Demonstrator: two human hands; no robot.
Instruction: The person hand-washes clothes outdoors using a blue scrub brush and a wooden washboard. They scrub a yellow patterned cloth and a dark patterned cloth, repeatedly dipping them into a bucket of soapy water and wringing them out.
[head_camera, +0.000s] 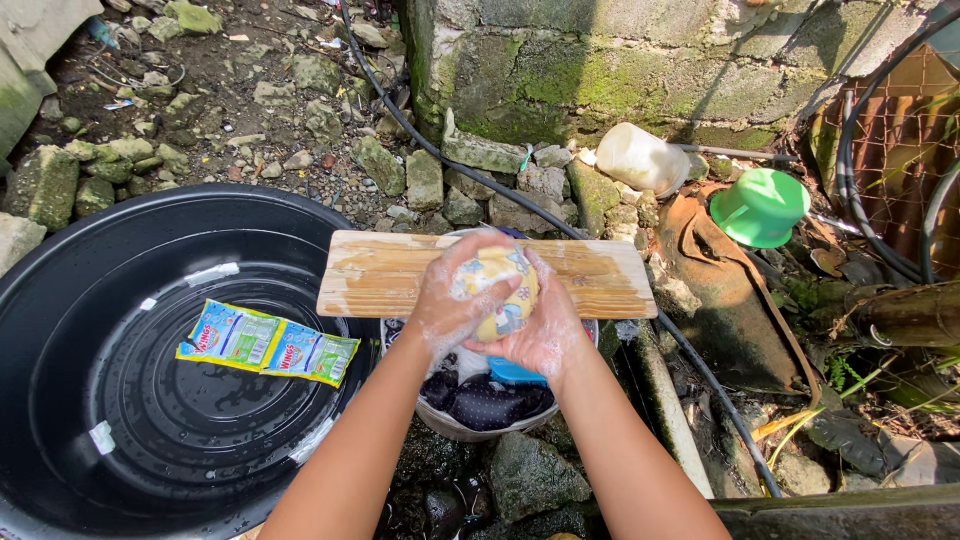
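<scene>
My left hand (447, 305) and my right hand (548, 330) are both covered in suds and pressed around a small yellow patterned cloth (503, 290). They hold it just above the near edge of a wet wooden washboard (380, 275). The board lies across a small basin (470, 428) that holds dark spotted and blue clothes. Part of the cloth is hidden by my fingers.
A big black tub (80, 330) with shallow water sits at the left, two joined detergent sachets (268, 343) floating in it. A mossy block wall (640, 70), black hose (480, 180), white plastic jug (640, 157), green dipper (762, 207) and rocks surround the spot.
</scene>
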